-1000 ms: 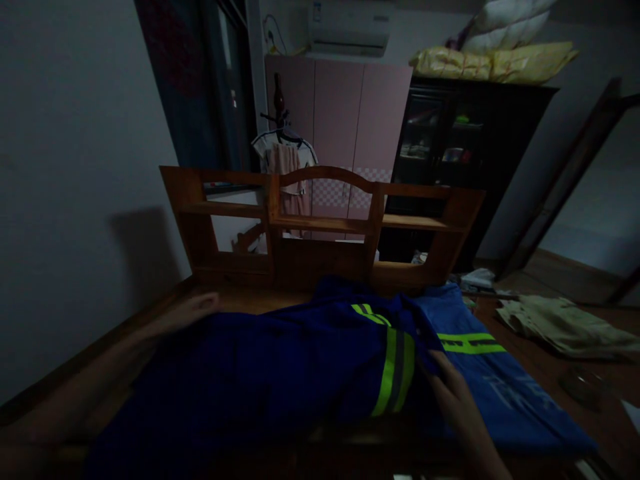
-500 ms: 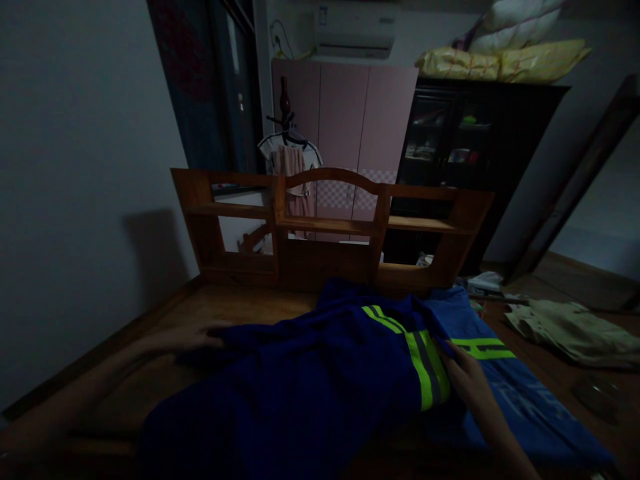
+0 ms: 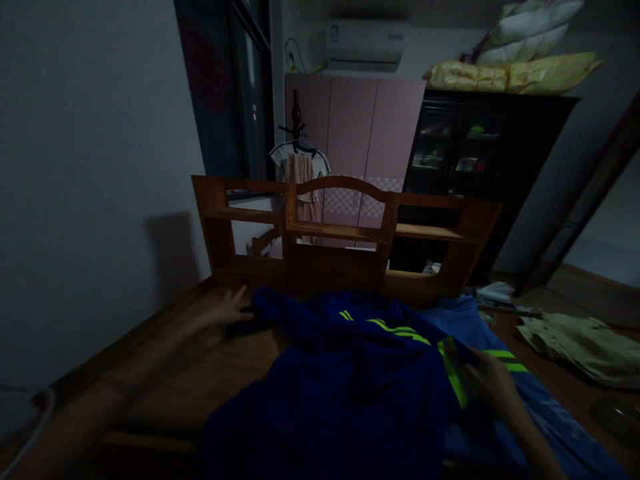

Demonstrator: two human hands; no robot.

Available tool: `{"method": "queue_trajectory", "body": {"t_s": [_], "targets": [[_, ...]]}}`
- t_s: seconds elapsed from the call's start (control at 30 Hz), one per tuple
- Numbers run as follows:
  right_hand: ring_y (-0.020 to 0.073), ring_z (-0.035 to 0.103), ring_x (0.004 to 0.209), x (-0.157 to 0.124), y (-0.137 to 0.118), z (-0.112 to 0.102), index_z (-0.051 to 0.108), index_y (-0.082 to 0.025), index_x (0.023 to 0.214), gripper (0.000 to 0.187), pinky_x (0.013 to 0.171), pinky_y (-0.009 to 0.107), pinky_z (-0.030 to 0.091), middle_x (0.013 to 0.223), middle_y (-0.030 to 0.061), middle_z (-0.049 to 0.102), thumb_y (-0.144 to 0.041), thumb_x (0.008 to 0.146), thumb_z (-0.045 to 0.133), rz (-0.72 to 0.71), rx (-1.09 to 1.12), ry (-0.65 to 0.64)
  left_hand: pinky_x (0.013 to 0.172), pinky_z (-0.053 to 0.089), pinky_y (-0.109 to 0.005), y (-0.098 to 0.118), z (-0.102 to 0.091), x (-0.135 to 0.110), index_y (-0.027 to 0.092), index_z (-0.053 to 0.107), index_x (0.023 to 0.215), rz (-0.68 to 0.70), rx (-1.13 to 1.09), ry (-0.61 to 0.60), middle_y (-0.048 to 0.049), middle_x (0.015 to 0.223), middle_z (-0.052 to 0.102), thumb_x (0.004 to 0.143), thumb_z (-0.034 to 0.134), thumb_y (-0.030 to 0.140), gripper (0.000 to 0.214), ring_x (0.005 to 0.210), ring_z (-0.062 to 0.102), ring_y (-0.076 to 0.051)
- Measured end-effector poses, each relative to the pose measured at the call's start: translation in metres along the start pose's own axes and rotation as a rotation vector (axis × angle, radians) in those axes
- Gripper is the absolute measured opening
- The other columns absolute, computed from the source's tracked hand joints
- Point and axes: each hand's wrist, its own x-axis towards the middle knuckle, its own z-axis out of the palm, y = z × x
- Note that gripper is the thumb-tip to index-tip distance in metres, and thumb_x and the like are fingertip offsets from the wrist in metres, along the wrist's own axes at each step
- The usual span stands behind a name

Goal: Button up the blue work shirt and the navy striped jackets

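Note:
A dark blue work garment [image 3: 345, 373] with neon-yellow reflective stripes lies bunched on a wooden surface [image 3: 225, 373]. My left hand [image 3: 231, 309] reaches to the garment's far left edge, fingers spread and flat on the wood, touching the cloth. My right hand [image 3: 493, 383] is closed on the garment's right side, just beside a reflective stripe [image 3: 453, 377]. A lighter blue garment [image 3: 505, 373] with yellow stripes lies under and to the right of it.
A wooden shelf unit [image 3: 345, 233] stands at the far edge of the surface. A grey wall runs along the left. Olive clothing [image 3: 580, 340] lies at the right. Behind are pink wardrobe doors [image 3: 355, 133], a dark cabinet [image 3: 480, 153] and hanging clothes [image 3: 300, 167].
The dark blue garment has been pulled to the right and bunched up, baring more wood on the left. My left hand moved right and farther away along its edge; my right hand gripped the cloth.

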Motion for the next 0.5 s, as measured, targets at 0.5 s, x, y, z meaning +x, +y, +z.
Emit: {"method": "queue_trajectory", "body": {"t_s": [0.5], "targets": [[0.0278,0.065,0.062,-0.022,0.009,0.028,0.073,-0.017,0.094,0.045,0.049,0.029,0.042,0.07,0.0102,0.071,-0.049,0.074,0.048,0.116,-0.06,0.072,0.089,0.048,-0.034,0.078,0.072,-0.164,0.021,0.052,0.124,0.18,0.29,-0.239,-0.0104,0.12,0.06,0.08,0.037,0.006,0.049,0.105,0.06,-0.023]]}}
